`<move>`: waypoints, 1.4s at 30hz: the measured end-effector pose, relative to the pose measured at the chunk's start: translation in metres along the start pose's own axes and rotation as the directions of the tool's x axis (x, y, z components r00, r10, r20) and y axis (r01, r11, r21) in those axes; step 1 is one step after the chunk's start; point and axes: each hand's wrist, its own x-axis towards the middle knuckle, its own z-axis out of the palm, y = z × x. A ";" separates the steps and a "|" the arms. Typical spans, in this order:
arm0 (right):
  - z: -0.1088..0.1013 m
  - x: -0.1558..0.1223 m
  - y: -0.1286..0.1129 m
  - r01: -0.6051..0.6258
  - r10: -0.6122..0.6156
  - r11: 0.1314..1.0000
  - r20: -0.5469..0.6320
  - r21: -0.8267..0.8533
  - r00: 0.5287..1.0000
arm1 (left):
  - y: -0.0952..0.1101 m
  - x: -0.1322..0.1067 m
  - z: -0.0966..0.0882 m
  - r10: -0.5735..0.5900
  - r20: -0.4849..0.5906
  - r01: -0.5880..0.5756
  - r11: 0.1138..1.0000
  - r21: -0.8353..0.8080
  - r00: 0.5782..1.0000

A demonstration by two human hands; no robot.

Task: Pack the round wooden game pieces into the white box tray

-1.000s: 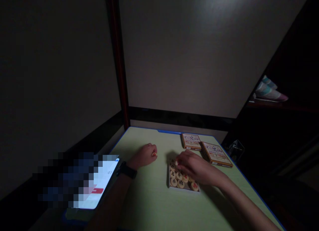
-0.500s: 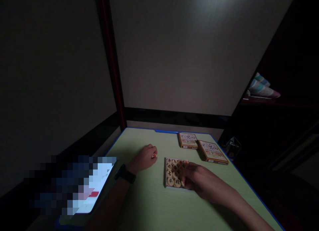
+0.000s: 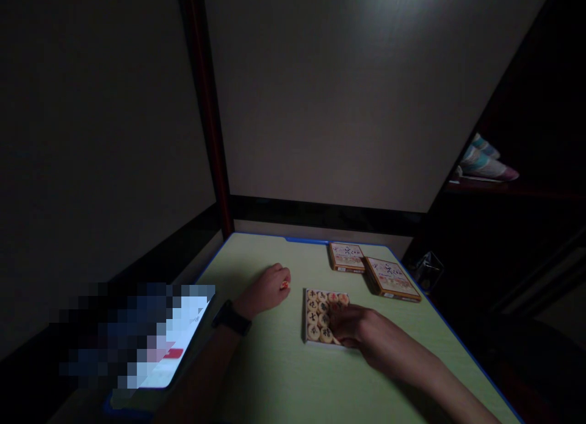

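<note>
A shallow square tray filled with round wooden Chinese chess pieces lies on the table; the characters on the left are black, and red ones show at the back. My right hand reaches over the tray's right side, its fingers closed and pointing down on a piece there; the fingertips and the pieces beneath are partly hidden. Left of the tray, my left hand rests on the table, closed around a Chinese chess piece with red marking that peeks out at the fingers. A dark watch is on the left wrist.
Two printed flat boxes, a smaller one and a larger one, lie at the table's back right. A lit tablet-like screen, partly blurred out, is at the left edge. The pale green table has a blue rim, with a wall behind.
My right hand's fingers have shifted slightly toward the front of the tray, uncovering more of the red pieces at the back. My left hand keeps its place with the piece.
</note>
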 end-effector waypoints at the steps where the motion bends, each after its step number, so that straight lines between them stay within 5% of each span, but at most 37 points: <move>1: 0.000 -0.001 0.000 0.001 -0.001 1.000 -0.011 0.013 1.000 | 0.000 0.000 0.000 0.000 0.000 0.000 1.000 0.000 1.000; 13: -0.004 -0.003 -0.001 0.007 0.002 0.997 -0.114 0.075 0.994 | 0.005 0.002 -0.004 -0.001 -0.040 -0.001 0.999 -0.035 0.999; 18: -0.008 0.002 0.001 -0.074 0.093 0.994 -0.264 0.079 0.960 | 0.022 0.005 -0.004 -0.038 -0.070 0.015 0.953 -0.302 0.997; 20: -0.005 0.007 0.003 -0.073 0.103 0.992 -0.328 0.102 0.939 | 0.033 0.005 0.001 -0.054 -0.011 0.041 0.870 -0.491 0.999; 23: 0.004 0.015 0.006 -0.020 0.052 0.996 -0.370 0.089 0.928 | 0.047 0.003 0.012 0.003 0.174 0.133 0.631 -0.764 0.985; 26: 0.013 0.018 0.009 0.007 -0.009 1.000 -0.368 -0.006 0.930 | 0.053 0.002 0.019 0.076 0.266 0.210 0.429 -0.879 0.961; 28: 0.018 0.018 0.010 0.019 -0.042 0.998 -0.380 -0.065 0.924 | 0.053 0.002 0.021 0.088 0.276 0.223 0.381 -0.897 0.957; 33: 0.022 0.012 0.007 0.021 -0.121 0.972 -0.420 -0.235 0.899 | 0.052 0.003 0.025 0.072 0.310 0.259 0.389 -0.884 0.948; 37: 0.021 0.008 0.001 0.016 -0.104 0.979 -0.427 -0.205 0.898 | 0.054 0.002 0.028 0.062 0.333 0.279 0.416 -0.865 0.941; 42: 0.021 -0.010 0.002 -0.052 -0.018 0.986 -0.407 -0.161 0.913 | 0.052 0.004 0.027 0.026 0.204 0.164 0.499 -0.851 0.979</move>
